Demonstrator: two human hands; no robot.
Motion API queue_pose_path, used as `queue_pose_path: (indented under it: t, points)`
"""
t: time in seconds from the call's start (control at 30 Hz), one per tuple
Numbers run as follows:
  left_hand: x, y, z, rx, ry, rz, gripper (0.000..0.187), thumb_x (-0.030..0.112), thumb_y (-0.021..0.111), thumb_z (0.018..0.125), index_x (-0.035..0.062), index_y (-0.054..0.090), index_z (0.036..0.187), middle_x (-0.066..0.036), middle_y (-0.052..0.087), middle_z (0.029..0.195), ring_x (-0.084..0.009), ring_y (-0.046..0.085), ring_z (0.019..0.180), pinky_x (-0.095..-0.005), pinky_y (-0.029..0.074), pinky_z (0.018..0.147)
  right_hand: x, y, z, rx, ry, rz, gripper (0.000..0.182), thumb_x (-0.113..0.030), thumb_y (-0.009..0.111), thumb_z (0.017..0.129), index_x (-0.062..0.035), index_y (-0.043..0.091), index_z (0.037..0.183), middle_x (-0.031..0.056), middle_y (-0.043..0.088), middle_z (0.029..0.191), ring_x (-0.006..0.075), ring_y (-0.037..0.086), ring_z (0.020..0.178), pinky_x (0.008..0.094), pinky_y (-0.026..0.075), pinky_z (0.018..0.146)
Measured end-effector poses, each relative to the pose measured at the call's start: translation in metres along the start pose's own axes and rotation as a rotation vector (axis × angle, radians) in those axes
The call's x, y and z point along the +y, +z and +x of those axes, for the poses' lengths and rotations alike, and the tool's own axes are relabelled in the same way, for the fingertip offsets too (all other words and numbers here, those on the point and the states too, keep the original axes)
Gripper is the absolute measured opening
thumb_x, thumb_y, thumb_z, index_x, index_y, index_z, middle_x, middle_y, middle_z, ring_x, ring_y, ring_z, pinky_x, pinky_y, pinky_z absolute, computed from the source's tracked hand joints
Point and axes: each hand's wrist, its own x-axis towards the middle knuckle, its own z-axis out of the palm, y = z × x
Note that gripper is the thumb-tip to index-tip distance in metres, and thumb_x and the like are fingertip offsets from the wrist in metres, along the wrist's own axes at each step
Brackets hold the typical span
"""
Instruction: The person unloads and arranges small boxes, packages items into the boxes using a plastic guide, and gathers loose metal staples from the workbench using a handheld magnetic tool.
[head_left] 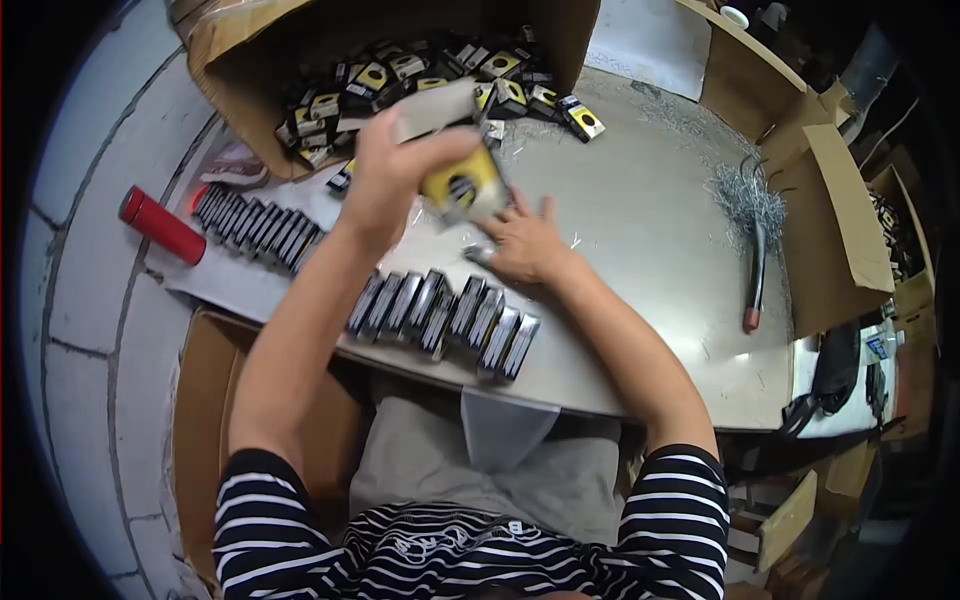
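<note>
My left hand [385, 175] is raised above the table, blurred by motion, its fingers closed around a small yellow-and-black box [462, 188]. A pale greyish panel [436, 110] shows at the same fingers, above the box. My right hand [535, 245] lies palm down on the tabletop with fingers spread, its fingertips close to the lower edge of that box. By its thumb sits a small grey item [478, 256]. Nearer to me, a row of similar boxes stands on edge [435, 315]. Another such row [255, 228] runs off to the left.
A large cardboard box [225, 85] lies open at the back, heaped with small yellow-and-black boxes [400, 68]. Metal shavings and a bundle of thin wires [750, 205] lie at the right, by a rod [756, 285]. A red cylinder [162, 225] rests at the left edge.
</note>
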Motion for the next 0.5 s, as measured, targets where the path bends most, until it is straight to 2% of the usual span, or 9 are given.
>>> queue_pose_path:
  t: [0.13, 0.17, 0.2, 0.27, 0.3, 0.33, 0.37, 0.43, 0.5]
  points:
    - [0.007, -0.018, -0.146, 0.068, -0.126, -0.155, 0.043, 0.011, 0.062, 0.074, -0.0057, 0.058, 0.113, -0.011, 0.064, 0.102, -0.0160, 0.061, 0.090, -0.0274, 0.047, 0.083, 0.023, 0.025, -0.064, 0.116, 0.185, 0.005, 0.061, -0.040, 0.043, 0.093, -0.0286, 0.022, 0.149, 0.0112, 0.012, 0.157, 0.0365, 0.010, 0.144, 0.0643, 0.011, 0.110]
    - [0.010, -0.011, -0.176, 0.039, -0.129, -0.218, 0.048, 0.014, 0.061, 0.072, -0.0085, 0.056, 0.114, -0.015, 0.063, 0.107, -0.0192, 0.061, 0.093, -0.0300, 0.047, 0.087, 0.022, 0.029, -0.082, 0.195, 0.220, 0.044, 0.057, -0.027, 0.044, 0.093, -0.0240, 0.029, 0.148, 0.0137, 0.016, 0.156, 0.0386, 0.011, 0.143, 0.0559, 0.013, 0.113]
    - [0.008, -0.008, -0.204, 0.050, -0.244, -0.321, 0.048, 0.014, 0.058, 0.072, -0.0110, 0.054, 0.113, -0.019, 0.063, 0.109, -0.0231, 0.062, 0.095, -0.0324, 0.048, 0.089, 0.026, 0.033, -0.096, 0.183, 0.226, 0.040, 0.057, -0.027, 0.044, 0.093, -0.0240, 0.029, 0.148, 0.0137, 0.016, 0.156, 0.0386, 0.011, 0.143, 0.0559, 0.013, 0.113]
    - [-0.013, -0.007, -0.260, 0.169, -0.373, -0.468, 0.044, 0.013, 0.058, 0.073, -0.0096, 0.055, 0.111, -0.022, 0.062, 0.107, -0.0282, 0.062, 0.101, -0.0385, 0.049, 0.091, 0.034, 0.041, -0.124, 0.290, 0.259, 0.183, 0.055, -0.012, 0.044, 0.090, -0.0180, 0.036, 0.145, 0.0157, 0.021, 0.154, 0.0383, 0.017, 0.142, 0.0453, 0.018, 0.115]
    - [-0.035, -0.020, -0.291, 0.228, -0.450, -0.538, 0.044, 0.011, 0.062, 0.070, -0.0052, 0.055, 0.110, -0.022, 0.063, 0.101, -0.0313, 0.064, 0.099, -0.0434, 0.052, 0.087, 0.037, 0.037, -0.140, 0.429, 0.269, 0.435, 0.056, -0.007, 0.044, 0.088, -0.0157, 0.038, 0.143, 0.0166, 0.023, 0.153, 0.0373, 0.021, 0.141, 0.0415, 0.020, 0.114]
    - [-0.041, -0.022, -0.312, 0.350, -0.593, -0.584, 0.038, 0.003, 0.064, 0.071, -0.0010, 0.056, 0.107, -0.018, 0.065, 0.094, -0.0294, 0.067, 0.087, -0.0416, 0.056, 0.078, 0.041, 0.032, -0.155, 0.575, 0.275, 0.683, 0.058, -0.002, 0.043, 0.086, -0.0133, 0.040, 0.142, 0.0175, 0.025, 0.152, 0.0362, 0.024, 0.140, 0.0377, 0.023, 0.114]
    - [-0.055, -0.028, -0.327, 0.317, -0.730, -0.499, 0.038, 0.001, 0.065, 0.072, -0.0008, 0.056, 0.109, -0.017, 0.065, 0.092, -0.0286, 0.067, 0.083, -0.0410, 0.057, 0.076, 0.047, 0.030, -0.163, 0.668, 0.363, 0.810, 0.058, -0.002, 0.045, 0.084, -0.0122, 0.041, 0.141, 0.0179, 0.025, 0.152, 0.0338, 0.028, 0.139, 0.0368, 0.024, 0.113]
    - [-0.091, -0.031, -0.349, 0.236, -0.949, -0.307, 0.038, 0.003, 0.073, 0.073, -0.0003, 0.058, 0.108, -0.013, 0.067, 0.088, -0.0236, 0.067, 0.078, -0.0359, 0.056, 0.072, 0.041, 0.033, -0.168, 0.670, 0.337, 0.704, 0.058, -0.003, 0.046, 0.083, -0.0111, 0.042, 0.141, 0.0178, 0.026, 0.152, 0.0343, 0.029, 0.138, 0.0373, 0.025, 0.113]
    - [-0.132, -0.023, -0.353, -0.021, -0.819, 0.220, 0.035, 0.007, 0.077, 0.069, -0.0024, 0.062, 0.098, -0.011, 0.068, 0.086, -0.0188, 0.066, 0.077, -0.0310, 0.052, 0.070, 0.007, 0.033, -0.161, 0.614, 0.439, 0.508, 0.056, -0.004, 0.047, 0.082, -0.0055, 0.044, 0.138, 0.0191, 0.030, 0.149, 0.0366, 0.032, 0.136, 0.0385, 0.027, 0.112]
